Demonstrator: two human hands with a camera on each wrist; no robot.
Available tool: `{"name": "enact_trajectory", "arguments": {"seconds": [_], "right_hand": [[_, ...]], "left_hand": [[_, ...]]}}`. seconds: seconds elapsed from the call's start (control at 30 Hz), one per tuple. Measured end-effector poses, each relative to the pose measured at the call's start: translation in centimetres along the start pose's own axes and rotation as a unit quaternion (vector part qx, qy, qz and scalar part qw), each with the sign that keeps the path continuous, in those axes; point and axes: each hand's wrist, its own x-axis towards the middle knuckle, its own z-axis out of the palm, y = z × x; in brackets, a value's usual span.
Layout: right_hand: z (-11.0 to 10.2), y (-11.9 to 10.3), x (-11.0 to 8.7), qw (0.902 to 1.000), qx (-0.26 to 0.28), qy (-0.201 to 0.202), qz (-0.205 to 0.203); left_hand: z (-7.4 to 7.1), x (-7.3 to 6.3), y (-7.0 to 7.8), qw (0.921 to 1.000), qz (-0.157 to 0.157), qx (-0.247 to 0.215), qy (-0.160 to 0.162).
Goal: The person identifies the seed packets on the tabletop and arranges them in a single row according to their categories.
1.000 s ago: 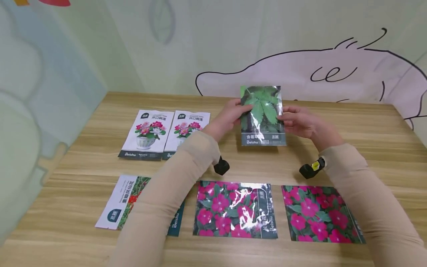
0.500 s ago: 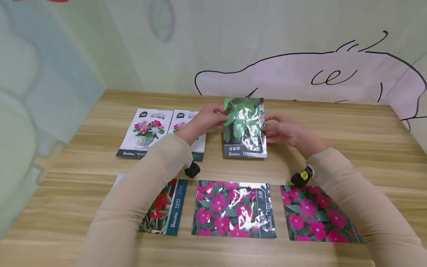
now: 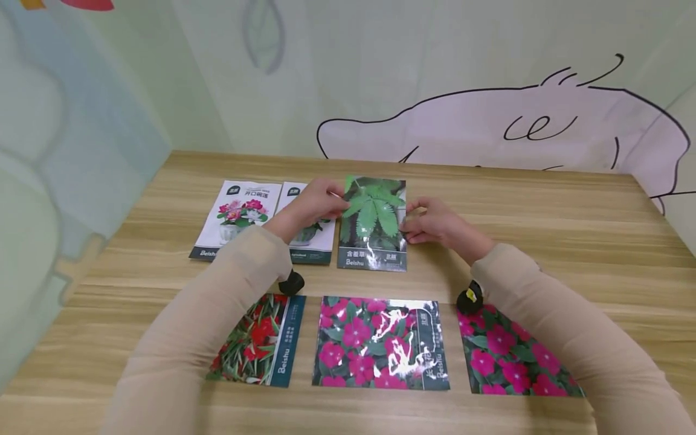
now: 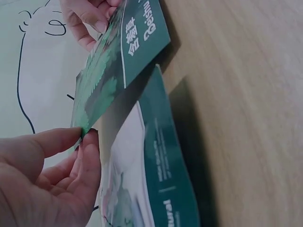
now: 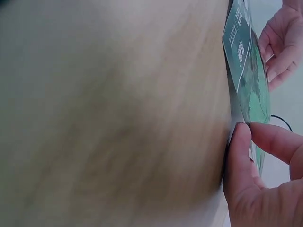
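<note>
A green leaf-picture seed packet [image 3: 372, 226] is held by its two side edges near the back of the table. My left hand [image 3: 318, 200] pinches its left edge between thumb and fingers, seen close up in the left wrist view. On the opposite edge, my right hand [image 3: 439, 225] pinches with thumb and finger, as the right wrist view also shows. Beneath and beside my left hand lies a white flowerpot seed packet [image 3: 315, 251], partly covered by the hand. In the left wrist view, the green packet [image 4: 106, 71] sits slightly above the tabletop.
Another white packet [image 3: 239, 211] adjoins the first at left, partly behind my left sleeve. A red-flower packet [image 3: 255, 341], a pink-flower packet [image 3: 375, 341] and a second pink-flower packet [image 3: 508, 353] form a front row on the wooden table [image 3: 571, 241]. A cartoon-printed wall [image 3: 435, 66] stands behind.
Both hands have carried the green packet leftward and down toward the table, beside the white packets. My left forearm has moved left, uncovering part of the red-flower packet.
</note>
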Motion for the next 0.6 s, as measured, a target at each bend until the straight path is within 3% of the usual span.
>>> {"name": "enact_trajectory", "arguments": {"seconds": [0.13, 0.6], "right_hand": [[0.37, -0.21, 0.33, 0.9998, -0.015, 0.006, -0.007], [0.72, -0.87, 0.73, 0.9995, -0.030, 0.011, -0.008]], "left_hand": [[-0.21, 0.08, -0.16, 0.9998, -0.012, 0.017, 0.004], [-0.68, 0.10, -0.03, 0.9956, 0.028, 0.087, 0.022]]}}
